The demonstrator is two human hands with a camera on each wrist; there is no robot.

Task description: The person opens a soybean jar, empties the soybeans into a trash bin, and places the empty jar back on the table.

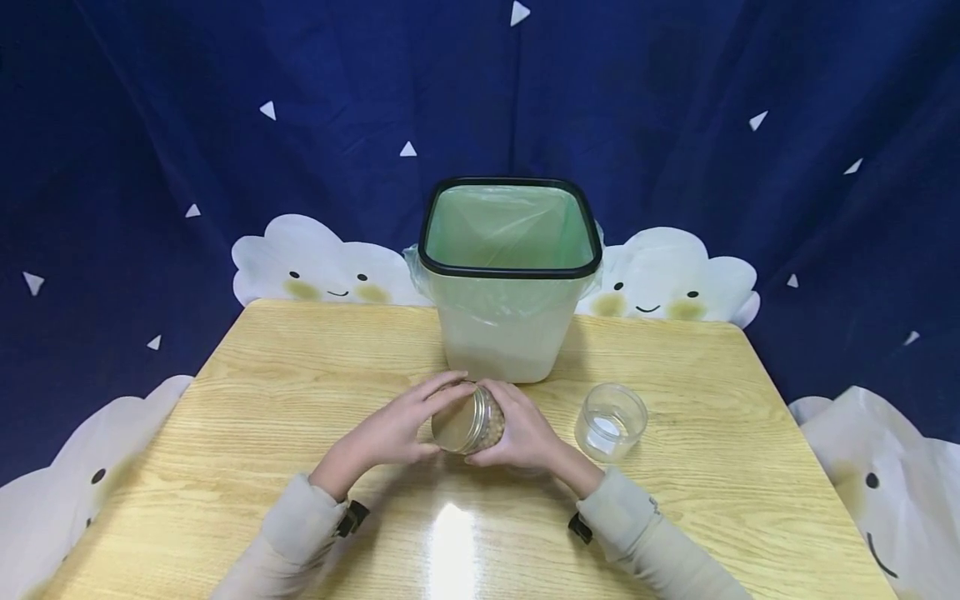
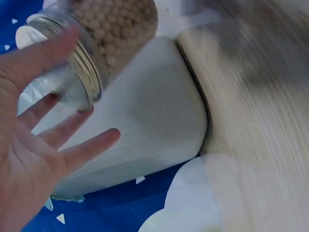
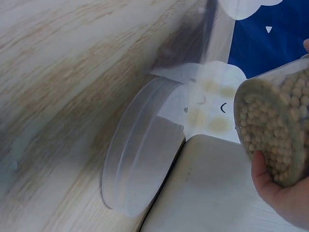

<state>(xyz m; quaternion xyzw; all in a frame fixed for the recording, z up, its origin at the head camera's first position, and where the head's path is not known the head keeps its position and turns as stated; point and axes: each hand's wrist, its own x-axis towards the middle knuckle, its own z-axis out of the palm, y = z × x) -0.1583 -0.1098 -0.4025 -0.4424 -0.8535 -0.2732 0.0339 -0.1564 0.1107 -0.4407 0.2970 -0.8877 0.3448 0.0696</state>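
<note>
A clear jar [image 1: 491,421] full of small round beige beans or beads is tilted on its side above the table, its shiny metal lid [image 1: 453,427] facing left. My right hand [image 1: 522,429] grips the jar's body near the base; the right wrist view shows a thumb [image 3: 263,176] against the bottom. Around the lid is my left hand [image 1: 401,425], its fingers spread and mostly straight. In the left wrist view one digit, blurred, crosses the lid's rim [image 2: 84,67], while other fingers [image 2: 94,150] extend past it. Whether they press the lid I cannot tell.
Just behind the hands stands a white bin [image 1: 502,333] with a black rim and a pale green liner. To the right of the hands, an uncovered clear round container [image 1: 611,422] sits on the wooden table [image 1: 322,358]. A blue curtain [image 1: 337,100] hangs behind.
</note>
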